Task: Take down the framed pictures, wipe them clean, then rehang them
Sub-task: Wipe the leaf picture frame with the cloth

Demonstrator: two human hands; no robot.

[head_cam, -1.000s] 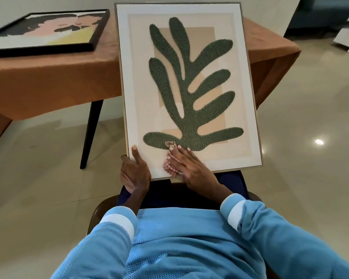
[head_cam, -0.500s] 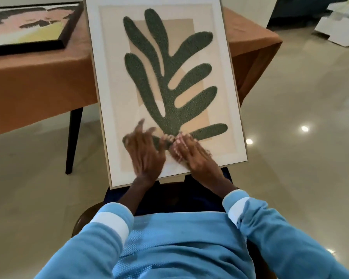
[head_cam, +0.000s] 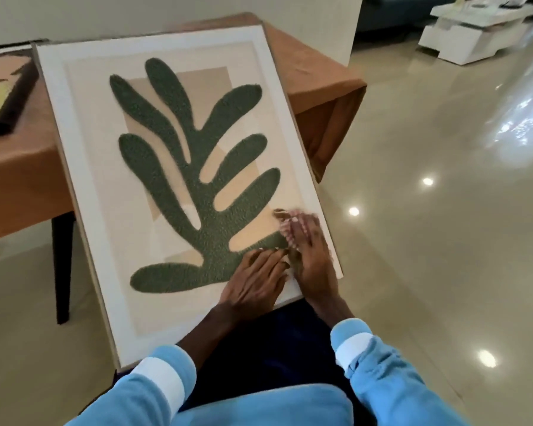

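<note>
Next, press cloth [head_cam: 285,219] under flat right hand [head_cam: 313,256] at near right corner of framed picture [head_cam: 90,167]; brace with flat left hand [head_cam: 256,281] alongside; wipe lengthwise, outward.

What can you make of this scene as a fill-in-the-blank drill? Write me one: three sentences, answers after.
1. The framed picture shows a leaf shape coloured ____.
2. The right hand presses a checked cloth onto that picture near its lower ____ corner.
3. The other picture, lying on the table, has a ____ frame.
Missing words: green; right; black.
</note>
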